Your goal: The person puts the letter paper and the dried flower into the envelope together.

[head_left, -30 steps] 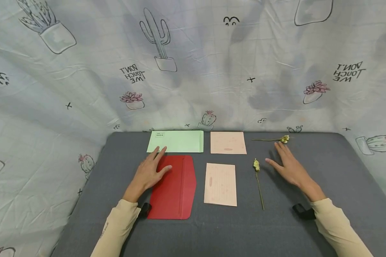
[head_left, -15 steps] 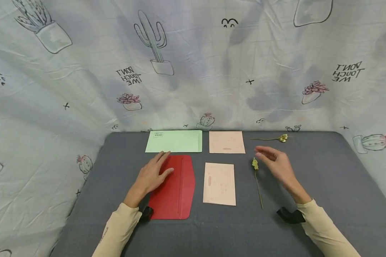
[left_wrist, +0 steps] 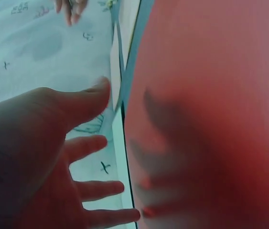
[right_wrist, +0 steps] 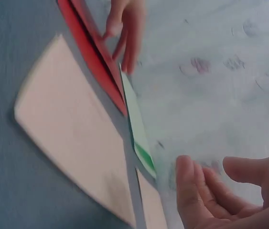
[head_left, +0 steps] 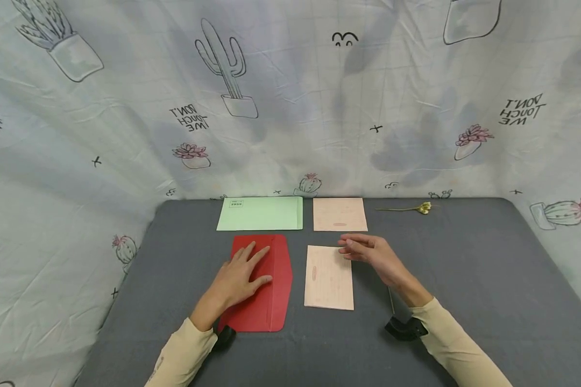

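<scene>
A red envelope [head_left: 280, 290] lies at the left of the grey table, its flap toward the right. My left hand [head_left: 237, 279] is over it, fingers spread; the left wrist view shows a gap between fingertips and paper. My right hand [head_left: 375, 258] hovers by the upper right corner of a pale pink card [head_left: 326, 282], holding nothing, thumb and fingers apart in the right wrist view. A dried flower's stem [head_left: 391, 301] shows below the right wrist; its head is hidden by the hand.
Along the back edge lie a light green envelope [head_left: 261, 214], a second pink card [head_left: 340, 212] and another dried flower [head_left: 422, 208]. A printed white cloth [head_left: 290, 134] hangs behind the grey table [head_left: 290, 360].
My right hand has swept left from near the back flower to the front pink card, its fingers drawing closer together. The left hand has shifted slightly toward me over the red envelope.
</scene>
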`<state>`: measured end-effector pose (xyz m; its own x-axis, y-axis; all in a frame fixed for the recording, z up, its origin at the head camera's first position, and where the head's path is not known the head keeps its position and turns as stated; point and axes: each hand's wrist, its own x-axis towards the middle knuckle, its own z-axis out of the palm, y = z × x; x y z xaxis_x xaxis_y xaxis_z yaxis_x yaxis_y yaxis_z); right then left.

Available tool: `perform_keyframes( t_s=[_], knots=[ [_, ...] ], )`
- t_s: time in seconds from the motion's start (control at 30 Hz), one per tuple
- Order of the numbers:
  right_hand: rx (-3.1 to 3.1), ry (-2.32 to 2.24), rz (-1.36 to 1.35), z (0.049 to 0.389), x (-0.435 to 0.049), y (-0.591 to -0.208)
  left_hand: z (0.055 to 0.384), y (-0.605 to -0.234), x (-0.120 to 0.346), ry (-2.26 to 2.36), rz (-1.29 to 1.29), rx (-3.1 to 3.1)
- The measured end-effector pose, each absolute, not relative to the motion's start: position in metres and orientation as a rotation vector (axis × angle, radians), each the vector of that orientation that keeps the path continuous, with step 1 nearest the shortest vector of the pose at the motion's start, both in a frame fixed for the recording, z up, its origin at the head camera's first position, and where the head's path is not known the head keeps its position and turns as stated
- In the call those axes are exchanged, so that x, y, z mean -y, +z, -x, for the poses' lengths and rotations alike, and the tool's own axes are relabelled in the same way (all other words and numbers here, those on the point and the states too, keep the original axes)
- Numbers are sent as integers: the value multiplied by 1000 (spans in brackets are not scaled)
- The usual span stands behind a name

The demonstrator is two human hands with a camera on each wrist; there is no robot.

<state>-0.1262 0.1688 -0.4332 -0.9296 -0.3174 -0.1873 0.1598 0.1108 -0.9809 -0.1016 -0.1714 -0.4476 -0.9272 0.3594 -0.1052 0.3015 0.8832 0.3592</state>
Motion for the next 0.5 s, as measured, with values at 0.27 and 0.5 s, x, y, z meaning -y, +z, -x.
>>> perform_keyframes(
  t_s=[0.27,0.5],
  knots=[
    [-1814,-1856,227,115,-126,-444,92,-446,163,447,-512,-2830],
    [-1672,-1824,342,104,-90,-457,90,-450,158,390,-484,-2815]
  ],
)
